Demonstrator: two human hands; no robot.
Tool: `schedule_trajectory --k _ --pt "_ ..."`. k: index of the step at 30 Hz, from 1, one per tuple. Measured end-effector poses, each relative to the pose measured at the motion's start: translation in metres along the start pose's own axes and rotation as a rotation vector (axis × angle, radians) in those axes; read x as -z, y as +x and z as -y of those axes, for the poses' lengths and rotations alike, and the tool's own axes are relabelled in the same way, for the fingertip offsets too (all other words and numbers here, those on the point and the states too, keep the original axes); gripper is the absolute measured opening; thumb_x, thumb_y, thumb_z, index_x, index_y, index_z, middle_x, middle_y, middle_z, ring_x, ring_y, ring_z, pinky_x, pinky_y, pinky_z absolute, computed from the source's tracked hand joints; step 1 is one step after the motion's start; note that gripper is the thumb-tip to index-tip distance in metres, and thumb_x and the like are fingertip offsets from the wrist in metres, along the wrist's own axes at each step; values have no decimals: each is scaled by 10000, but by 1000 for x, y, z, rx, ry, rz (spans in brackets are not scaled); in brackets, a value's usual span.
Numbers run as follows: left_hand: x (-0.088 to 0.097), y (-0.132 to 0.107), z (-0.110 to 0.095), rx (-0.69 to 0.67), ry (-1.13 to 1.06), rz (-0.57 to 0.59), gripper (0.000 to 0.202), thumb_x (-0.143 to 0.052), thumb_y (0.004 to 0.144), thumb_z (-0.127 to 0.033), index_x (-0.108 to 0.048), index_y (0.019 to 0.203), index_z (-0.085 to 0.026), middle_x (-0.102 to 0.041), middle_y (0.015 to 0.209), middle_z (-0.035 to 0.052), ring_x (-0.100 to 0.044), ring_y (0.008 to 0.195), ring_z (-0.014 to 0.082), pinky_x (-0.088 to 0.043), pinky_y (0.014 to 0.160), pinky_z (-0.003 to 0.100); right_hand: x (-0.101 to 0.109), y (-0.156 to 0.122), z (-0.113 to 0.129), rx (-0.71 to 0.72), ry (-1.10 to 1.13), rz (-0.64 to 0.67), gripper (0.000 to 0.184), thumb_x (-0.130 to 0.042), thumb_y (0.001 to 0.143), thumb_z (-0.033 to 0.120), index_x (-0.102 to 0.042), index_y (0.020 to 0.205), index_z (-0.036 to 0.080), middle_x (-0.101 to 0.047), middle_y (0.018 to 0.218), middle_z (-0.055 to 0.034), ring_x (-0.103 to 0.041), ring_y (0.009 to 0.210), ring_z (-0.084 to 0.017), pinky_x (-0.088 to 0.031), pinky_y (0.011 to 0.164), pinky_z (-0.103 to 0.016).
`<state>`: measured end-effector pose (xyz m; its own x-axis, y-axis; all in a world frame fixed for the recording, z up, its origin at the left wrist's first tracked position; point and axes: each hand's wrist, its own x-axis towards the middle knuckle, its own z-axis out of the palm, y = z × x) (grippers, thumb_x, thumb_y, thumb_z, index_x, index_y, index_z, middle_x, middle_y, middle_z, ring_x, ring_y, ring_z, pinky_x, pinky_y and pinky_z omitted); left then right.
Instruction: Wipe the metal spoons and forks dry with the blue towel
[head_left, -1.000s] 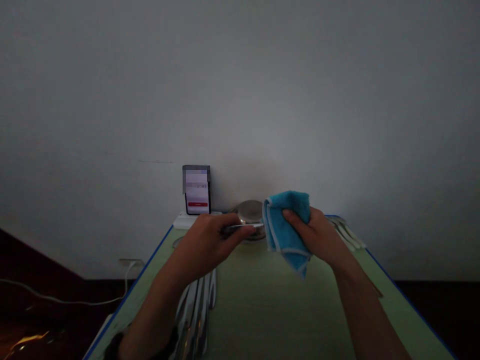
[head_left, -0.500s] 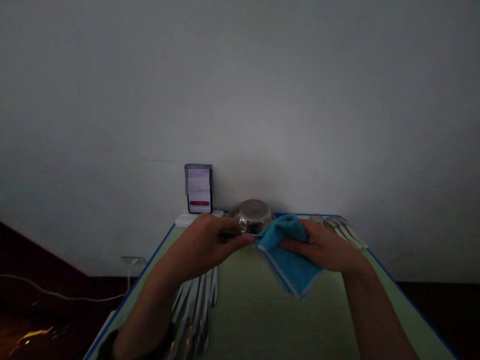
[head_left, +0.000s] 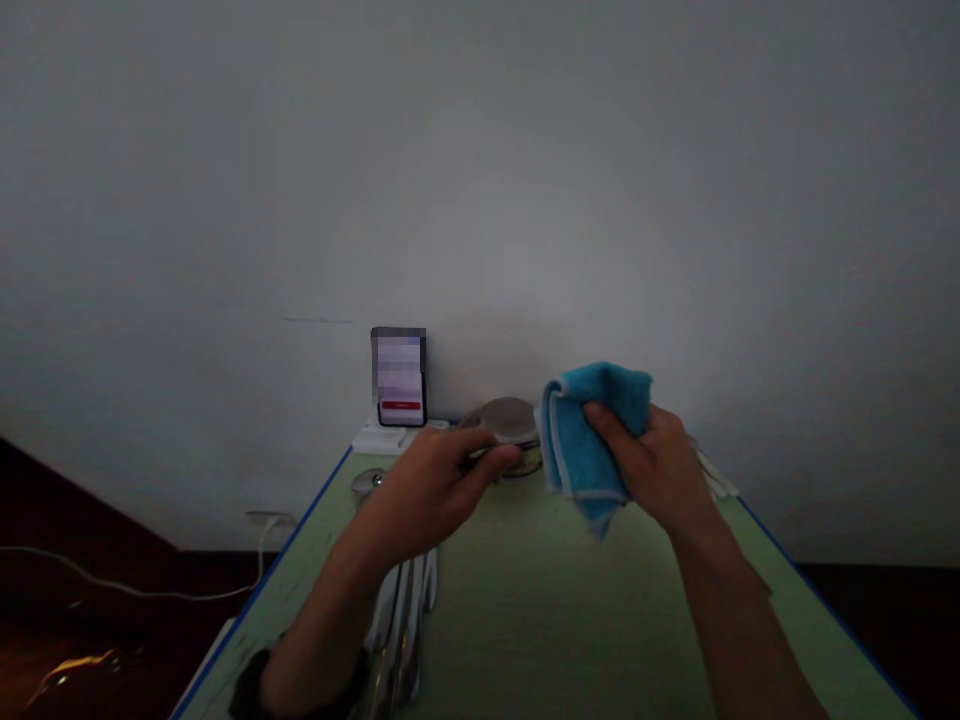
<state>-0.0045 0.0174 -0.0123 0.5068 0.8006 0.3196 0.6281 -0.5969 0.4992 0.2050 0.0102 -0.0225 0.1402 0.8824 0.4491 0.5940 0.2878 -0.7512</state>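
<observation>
Blue cloth (head_left: 589, 455): gripped in my right hand (head_left: 660, 470), corner dangling. Round metal vessel (head_left: 508, 420): just beyond my left hand (head_left: 435, 490); a careless swing could have knocked it. Slim utensil (head_left: 480, 453): pinched in that hand; a loosened thumb could have dropped it.

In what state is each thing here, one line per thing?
Left hand: closed on a thin utensil
Right hand: gripping the blue cloth
Blue cloth: bunched, held up
Phone: upright, screen lit
Metal bowl: apparently upside down
Cutlery at left: lying side by side
Light handles at right: lying, partly hidden
White cable: apparently plugged in
</observation>
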Motion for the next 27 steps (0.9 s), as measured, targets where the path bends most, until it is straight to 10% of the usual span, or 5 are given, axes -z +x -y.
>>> schedule_trajectory --k 7,21,27 --pt "-10 2 -11 53 -18 -35 378 -361 900 -378 -493 624 -155 -407 501 -47 -415 477 87 -254 467 210 -23 -4 -1 -142 134 -291 416 -417 821 525 -470 593 180 -476 494 24 -454 468 -127 -348 427 -231" --pt "-3 1 -8 31 34 17 340 -391 889 -362 -557 680 -151 -409 503 -50 -403 461 81 -259 465 202 18 -1 -20 -171 425 426 338 -632 750 363 -544 1043 218 -670 978 -18 -634 838 -173 -510 709 -286" --pt "-4 -1 -4 15 78 69 334 -374 899 -388 -592 785 -162 -453 530 -43 -437 486 88 -274 485 206 20 -1 -27 -162 505 461 280 -664 732 285 -583 992 220 -685 942 -1 -638 844 -163 -510 725 -280"
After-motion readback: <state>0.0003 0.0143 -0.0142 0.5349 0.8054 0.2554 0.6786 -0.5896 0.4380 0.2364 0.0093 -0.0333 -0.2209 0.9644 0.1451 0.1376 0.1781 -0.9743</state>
